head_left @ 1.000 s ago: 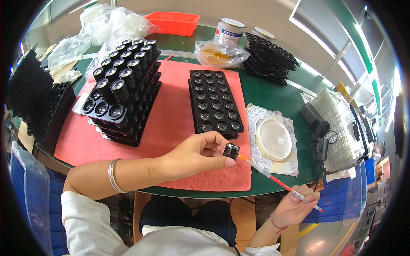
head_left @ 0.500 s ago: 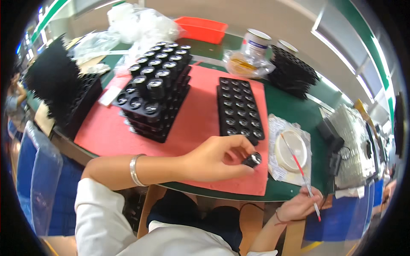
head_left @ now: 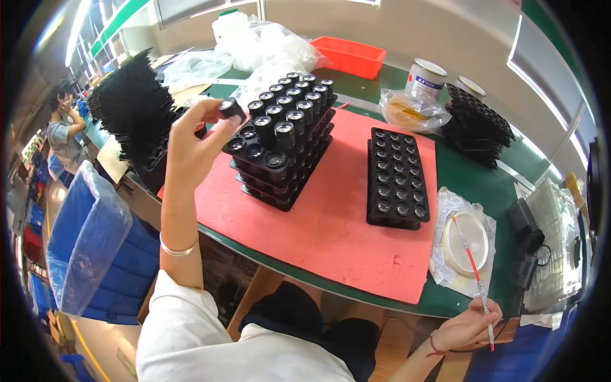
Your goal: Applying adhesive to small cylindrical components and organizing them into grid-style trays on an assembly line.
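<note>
My left hand (head_left: 196, 143) is raised at the left, thumb and fingers closed on a black cylinder with a shiny top (head_left: 229, 107). It is beside the near left corner of a stack of black trays (head_left: 280, 175). Similar black cylinders (head_left: 296, 118) stand upright in the top tray, and its front row sits lower. My right hand (head_left: 468, 326), low at the right, grips a thin red and white brush (head_left: 475, 270). The brush tip is over a white round dish (head_left: 448, 254) on a sheet of printed paper (head_left: 439, 270).
Right of centre on the pink mat (head_left: 318, 245) lies a black tray of shiny round parts (head_left: 400, 178). Behind are a red bin (head_left: 349, 57), a can (head_left: 425, 79) and bagged yellow tape (head_left: 407, 111). Empty-looking black trays (head_left: 130, 105) stand at the left. A person (head_left: 63, 127) sits far left.
My left hand has carried the black cylinder from the mat's front right up to the tray stack at the left. My right hand still holds the brush over the dish; the view has shifted.
</note>
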`<state>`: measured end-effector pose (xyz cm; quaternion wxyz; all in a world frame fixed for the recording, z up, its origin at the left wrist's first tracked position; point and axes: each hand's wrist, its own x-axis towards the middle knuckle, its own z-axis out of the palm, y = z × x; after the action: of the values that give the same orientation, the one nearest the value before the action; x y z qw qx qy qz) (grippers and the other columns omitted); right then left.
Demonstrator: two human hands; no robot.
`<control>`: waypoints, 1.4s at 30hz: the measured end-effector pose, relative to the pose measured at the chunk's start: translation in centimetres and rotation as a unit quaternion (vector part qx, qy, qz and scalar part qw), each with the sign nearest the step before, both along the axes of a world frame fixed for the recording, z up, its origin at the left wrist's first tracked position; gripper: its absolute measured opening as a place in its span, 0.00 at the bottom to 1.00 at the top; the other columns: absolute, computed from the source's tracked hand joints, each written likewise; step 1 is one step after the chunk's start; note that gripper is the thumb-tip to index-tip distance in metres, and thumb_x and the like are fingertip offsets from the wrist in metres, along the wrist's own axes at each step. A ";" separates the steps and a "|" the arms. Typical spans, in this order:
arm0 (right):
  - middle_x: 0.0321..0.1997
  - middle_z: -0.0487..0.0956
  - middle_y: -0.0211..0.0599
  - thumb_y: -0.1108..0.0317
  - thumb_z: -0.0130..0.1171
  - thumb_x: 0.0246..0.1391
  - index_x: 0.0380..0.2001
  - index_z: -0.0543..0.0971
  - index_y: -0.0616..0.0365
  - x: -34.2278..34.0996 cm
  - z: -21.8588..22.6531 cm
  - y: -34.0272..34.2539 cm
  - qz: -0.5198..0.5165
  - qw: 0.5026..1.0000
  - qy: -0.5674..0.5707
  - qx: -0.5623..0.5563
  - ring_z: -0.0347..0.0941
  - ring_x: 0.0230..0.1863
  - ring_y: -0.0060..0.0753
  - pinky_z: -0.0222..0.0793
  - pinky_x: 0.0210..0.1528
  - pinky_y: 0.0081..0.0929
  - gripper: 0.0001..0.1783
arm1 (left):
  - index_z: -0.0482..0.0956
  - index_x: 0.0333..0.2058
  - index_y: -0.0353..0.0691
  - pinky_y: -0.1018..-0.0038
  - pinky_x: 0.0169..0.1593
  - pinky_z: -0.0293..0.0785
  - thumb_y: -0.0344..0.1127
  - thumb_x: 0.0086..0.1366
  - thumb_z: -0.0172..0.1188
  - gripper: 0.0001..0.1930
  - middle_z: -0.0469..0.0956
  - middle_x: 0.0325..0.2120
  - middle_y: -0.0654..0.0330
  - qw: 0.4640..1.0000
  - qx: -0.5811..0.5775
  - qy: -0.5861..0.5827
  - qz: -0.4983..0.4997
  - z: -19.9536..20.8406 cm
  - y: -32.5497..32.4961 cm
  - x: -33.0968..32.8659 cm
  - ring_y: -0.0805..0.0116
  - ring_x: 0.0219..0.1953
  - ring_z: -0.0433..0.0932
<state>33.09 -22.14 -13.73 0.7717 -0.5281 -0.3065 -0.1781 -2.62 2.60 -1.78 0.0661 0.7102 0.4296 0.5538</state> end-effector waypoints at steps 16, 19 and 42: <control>0.25 0.61 0.34 0.61 0.35 0.62 0.24 0.63 0.59 0.0 0.1 -0.4 0.038 0.999 0.022 0.025 0.55 0.28 0.26 0.53 0.33 0.24 0.16 | 0.77 0.28 0.31 0.67 0.40 0.66 0.36 0.48 0.63 0.13 0.75 0.28 0.51 0.979 -0.032 0.194 0.046 0.9 0.6 0.1 0.54 0.35 0.73; 0.24 0.61 0.34 0.60 0.35 0.62 0.24 0.62 0.58 0.2 -0.1 -0.4 0.042 0.999 0.022 0.025 0.55 0.28 0.27 0.52 0.33 0.24 0.16 | 0.75 0.27 0.30 0.70 0.34 0.68 0.35 0.48 0.62 0.12 0.74 0.26 0.52 0.975 0.009 0.217 0.047 0.9 0.8 0.0 0.60 0.28 0.75; 0.24 0.62 0.33 0.60 0.36 0.62 0.26 0.64 0.58 0.4 -0.5 -0.7 0.073 0.996 0.020 0.044 0.55 0.28 0.25 0.51 0.30 0.23 0.15 | 0.74 0.41 0.33 0.68 0.49 0.65 0.37 0.50 0.62 0.20 0.73 0.41 0.50 0.953 0.006 0.270 0.134 1.7 -2.1 1.1 0.52 0.45 0.70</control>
<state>33.45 -22.87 -14.22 0.8109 -0.4733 -0.3210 -0.1238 -1.54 0.51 -0.06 -0.1318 0.7695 0.5194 0.3475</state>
